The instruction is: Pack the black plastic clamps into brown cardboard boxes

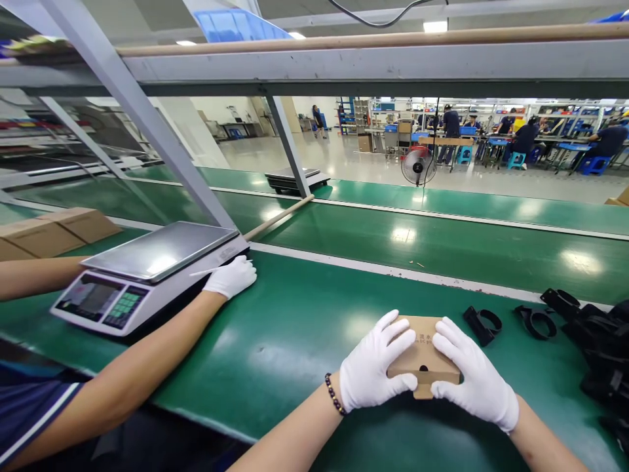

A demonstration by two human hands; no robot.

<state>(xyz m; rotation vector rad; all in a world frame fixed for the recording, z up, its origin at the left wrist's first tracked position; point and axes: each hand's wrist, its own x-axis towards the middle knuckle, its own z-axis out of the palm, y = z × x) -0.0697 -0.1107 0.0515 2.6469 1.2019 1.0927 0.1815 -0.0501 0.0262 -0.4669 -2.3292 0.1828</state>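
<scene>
A small brown cardboard box with printing on its lid is held between my two white-gloved hands, low on the green bench. My left hand grips its left side, fingers over the top and thumb at the front edge. On the right side, my right hand holds it the same way. A tab sticks out at the box's front, below a dark round thumb hole. Just beyond my right hand lie a black ring-shaped part and a second black ring part.
At the left, a co-worker's gloved hand touches the side of a weighing scale. Brown cartons lie behind it. A heap of black parts is at the right. A slanted metal post and an overhead beam frame the bench.
</scene>
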